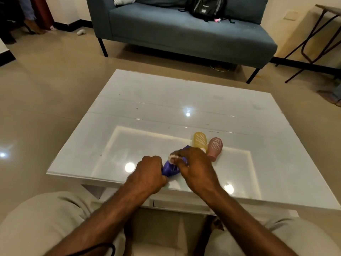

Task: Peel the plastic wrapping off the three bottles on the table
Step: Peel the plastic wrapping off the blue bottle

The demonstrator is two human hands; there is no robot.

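Observation:
A purple bottle lies between my two hands near the front edge of the white glass table. My left hand grips its lower end. My right hand curls round its upper part, fingers pinching whitish plastic wrapping there. Most of the purple bottle is hidden by my hands. A yellow bottle and a pink bottle lie side by side just behind my right hand, both with white scribble markings.
A blue-grey sofa with a black backpack stands beyond the table. A folding table's black legs are at the far right. My knees are below the table's front edge.

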